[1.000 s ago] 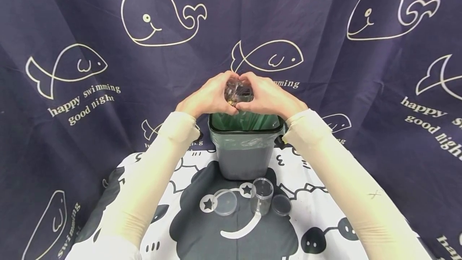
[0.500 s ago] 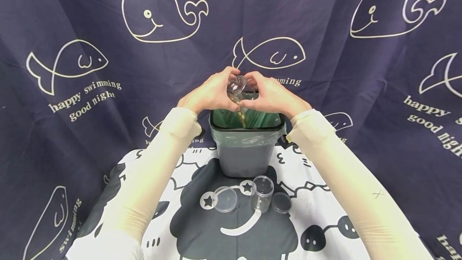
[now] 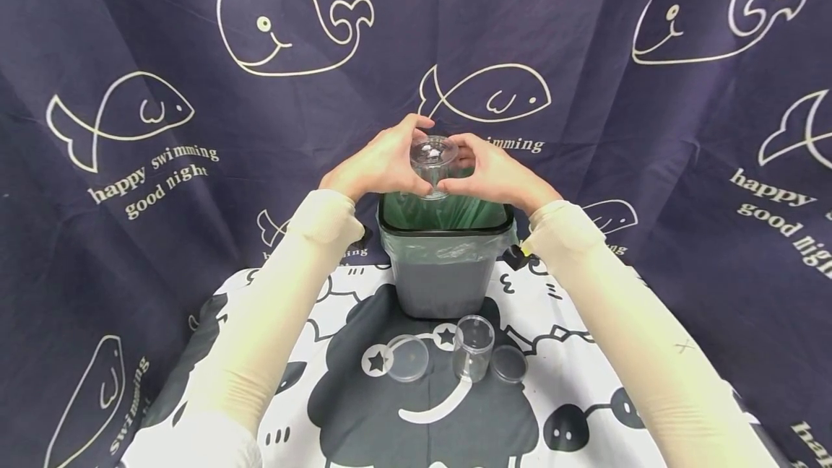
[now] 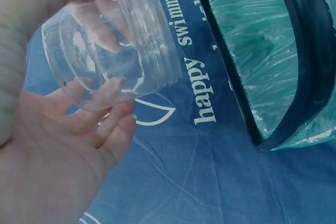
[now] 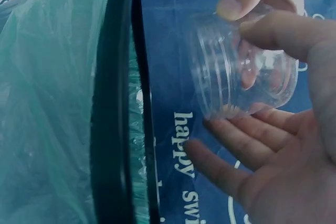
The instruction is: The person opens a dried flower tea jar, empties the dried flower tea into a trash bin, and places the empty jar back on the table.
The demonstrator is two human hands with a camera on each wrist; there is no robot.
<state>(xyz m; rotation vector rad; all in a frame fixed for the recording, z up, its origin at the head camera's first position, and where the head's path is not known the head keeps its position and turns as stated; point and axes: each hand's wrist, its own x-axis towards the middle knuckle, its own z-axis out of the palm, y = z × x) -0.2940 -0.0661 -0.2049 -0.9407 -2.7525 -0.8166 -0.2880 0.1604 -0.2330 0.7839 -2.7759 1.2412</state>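
A clear plastic jar (image 3: 434,154) is tipped mouth down above the bin, between my two hands. My left hand (image 3: 383,163) grips it from the left, thumb on the near side and fingers round the far side. From the right, my right hand (image 3: 499,173) holds the same jar with thumb and fingers. The jar wall (image 4: 113,64) looks see-through in the left wrist view, with one tiny dark speck. Below it stands a grey bin (image 3: 445,284) with a black rim (image 3: 448,232) and a green liner bag (image 3: 477,214).
In front of the bin a second clear jar (image 3: 473,349) stands upright on the sheep-print cloth (image 3: 364,410). Round lids lie on each side of it: a larger clear lid (image 3: 407,358) and a smaller lid (image 3: 509,364). A dark blue curtain (image 3: 260,136) hangs behind.
The jar has been turned further over, its base now facing up. Yellowish-brown bits fell from it into the bin half a second ago and no longer show. Both hands rose slightly.
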